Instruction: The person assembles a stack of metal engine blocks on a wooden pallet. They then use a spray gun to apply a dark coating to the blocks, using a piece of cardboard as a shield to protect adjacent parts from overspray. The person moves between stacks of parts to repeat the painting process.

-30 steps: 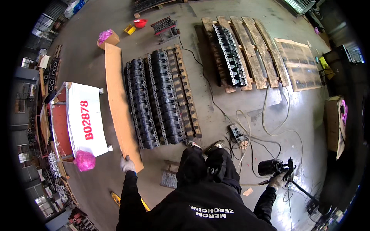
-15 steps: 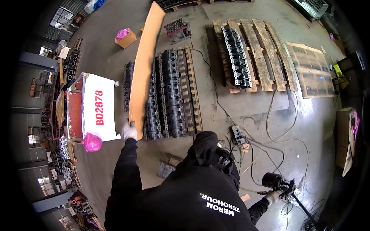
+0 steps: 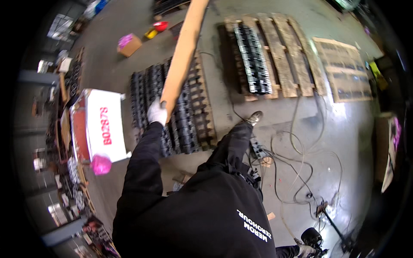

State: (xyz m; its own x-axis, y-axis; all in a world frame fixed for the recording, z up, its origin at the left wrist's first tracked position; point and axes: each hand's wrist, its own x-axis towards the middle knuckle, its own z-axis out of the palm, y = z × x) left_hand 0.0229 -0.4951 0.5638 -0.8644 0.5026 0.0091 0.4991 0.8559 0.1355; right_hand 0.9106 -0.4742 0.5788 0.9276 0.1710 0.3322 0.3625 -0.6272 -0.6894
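Your left hand, in a pale glove, is closed around the near end of a long cardboard sheet, gripping it by the end so the rest of its length can reach out ahead of you. The sheet slants up and away over the loaded pallet, crossing the rows of dark engine parts packed on its slats; judging by the angle, it is carried clear of them rather than resting on them, though the far end runs out of the picture.

Your right hand, also gloved, hangs low beside you, well apart from the pallet, at a black tool on the floor; whether it grips the tool or only touches it cannot be told at this size.

Your boot is planted just to the right of the pallet, a wide stance that suits steadying a long, light load with one arm.

Right of the pallet stands a second wooden pallet with one row of dark parts, and beyond that a flat cardboard panel lies on the concrete. Loose cables loop across the floor between the pallet and the tool. Left of the pallet sits a white-topped crate with a pink bag at its near corner; farther up the floor from it, a small open box holds more pink.
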